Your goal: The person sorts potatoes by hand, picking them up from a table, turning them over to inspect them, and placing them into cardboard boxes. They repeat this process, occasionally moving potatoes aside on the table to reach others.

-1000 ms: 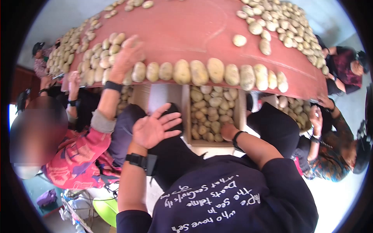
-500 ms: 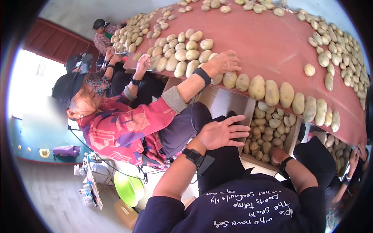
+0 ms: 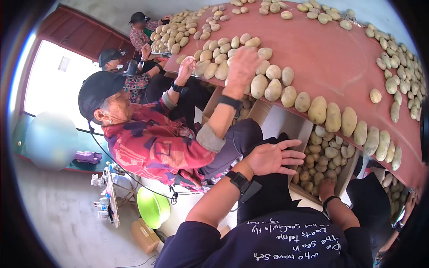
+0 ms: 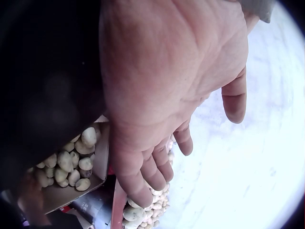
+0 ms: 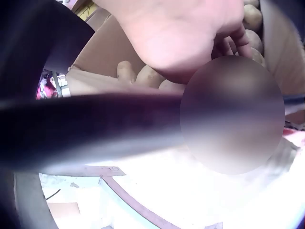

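In the head view my left hand [image 3: 270, 158] is held palm up with its fingers spread, left of a cardboard box [image 3: 352, 175] of potatoes [image 3: 330, 153]. The left wrist view shows the same bare palm [image 4: 176, 71] with nothing on it. My right hand [image 3: 327, 188] reaches over the near side of the box and rests among the potatoes. From the right wrist the hand [image 5: 190, 38] has bent fingers beside potatoes; its fingertips are partly hidden, and whether they grip one cannot be told.
A row of large potatoes [image 3: 333, 117] lines the near edge of the red table [image 3: 321, 49], with piles farther back. To the left, a seated person in a patterned red jacket [image 3: 156, 152] reaches over the table. A green basin [image 3: 154, 207] stands at lower left.
The head view has turned left, bringing more of the neighbouring person into sight. That person's arm has moved over the table. My hands keep nearly the same pose.
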### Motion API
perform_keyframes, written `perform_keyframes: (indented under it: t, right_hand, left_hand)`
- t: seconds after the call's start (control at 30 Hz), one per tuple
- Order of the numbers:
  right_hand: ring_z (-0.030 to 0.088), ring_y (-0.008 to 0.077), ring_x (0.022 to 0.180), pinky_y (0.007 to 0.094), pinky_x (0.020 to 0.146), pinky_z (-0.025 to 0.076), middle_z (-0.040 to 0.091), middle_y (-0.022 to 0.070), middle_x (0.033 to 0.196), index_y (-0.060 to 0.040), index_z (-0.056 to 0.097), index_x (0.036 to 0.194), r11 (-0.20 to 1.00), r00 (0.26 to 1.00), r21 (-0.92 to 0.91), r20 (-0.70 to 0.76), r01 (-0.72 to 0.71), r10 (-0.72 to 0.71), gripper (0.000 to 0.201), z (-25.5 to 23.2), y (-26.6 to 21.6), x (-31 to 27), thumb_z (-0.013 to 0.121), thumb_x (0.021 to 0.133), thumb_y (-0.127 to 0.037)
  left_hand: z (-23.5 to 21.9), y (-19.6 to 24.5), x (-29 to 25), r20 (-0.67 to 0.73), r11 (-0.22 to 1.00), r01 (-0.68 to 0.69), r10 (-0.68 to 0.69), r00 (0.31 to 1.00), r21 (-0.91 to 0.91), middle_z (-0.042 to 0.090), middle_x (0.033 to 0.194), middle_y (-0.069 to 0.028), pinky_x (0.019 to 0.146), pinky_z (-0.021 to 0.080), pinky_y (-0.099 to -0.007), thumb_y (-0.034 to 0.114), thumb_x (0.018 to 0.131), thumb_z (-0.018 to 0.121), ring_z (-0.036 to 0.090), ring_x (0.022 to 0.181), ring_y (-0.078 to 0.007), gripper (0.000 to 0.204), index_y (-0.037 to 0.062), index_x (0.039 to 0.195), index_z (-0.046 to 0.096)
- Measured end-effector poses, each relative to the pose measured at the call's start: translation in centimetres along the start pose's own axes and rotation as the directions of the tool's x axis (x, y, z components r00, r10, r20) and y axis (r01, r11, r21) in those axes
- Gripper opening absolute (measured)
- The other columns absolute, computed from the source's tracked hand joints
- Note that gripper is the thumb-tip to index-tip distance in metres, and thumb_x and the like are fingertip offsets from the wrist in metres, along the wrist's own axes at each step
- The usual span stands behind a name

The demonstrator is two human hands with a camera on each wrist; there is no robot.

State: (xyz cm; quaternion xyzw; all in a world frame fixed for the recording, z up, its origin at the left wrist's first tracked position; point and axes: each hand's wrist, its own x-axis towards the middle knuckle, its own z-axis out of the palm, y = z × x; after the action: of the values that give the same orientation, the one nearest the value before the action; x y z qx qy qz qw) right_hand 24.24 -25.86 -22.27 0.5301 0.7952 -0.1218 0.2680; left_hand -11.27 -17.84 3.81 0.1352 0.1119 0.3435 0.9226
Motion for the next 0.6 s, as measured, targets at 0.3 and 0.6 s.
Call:
perform_keyframes:
  t: [0.3,0.6]
  right_hand:
    - [0.053,0.0344,0.117,0.0588,0.097,0.036,0.063,0.0148,0.109,-0.011,0.066,0.101,0.837,0.983,0.517,0.135,-0.18,0.128,0.02,-2.7,1.9,-0.2,0.061,0.081,-0.012]
    - [0.061,0.0361,0.1,0.041,0.085,0.049,0.065,0.0136,0.1,-0.0094,0.068,0.096,0.876,0.995,0.483,-0.089,-0.001,0.05,0.02,0.1,1.9,2.2,0.054,0.083,-0.006]
  left_hand:
    - [0.1,0.1,-0.1,0.009,1.0,-0.006,0.006,1.0,0.021,0.034,0.148,-0.0231,0.11,0.032,-0.0548,0.046,0.088,0.058,0.036,0.137,-0.0349,0.083,0.0094,0.152,0.02]
    - [0.1,0.2,0.1,-0.007,1.0,-0.004,0.005,1.0,0.019,0.035,0.148,-0.0231,0.11,0.032,-0.0552,0.045,0.087,0.057,0.037,0.137,-0.0345,0.082,0.0095,0.152,0.02]
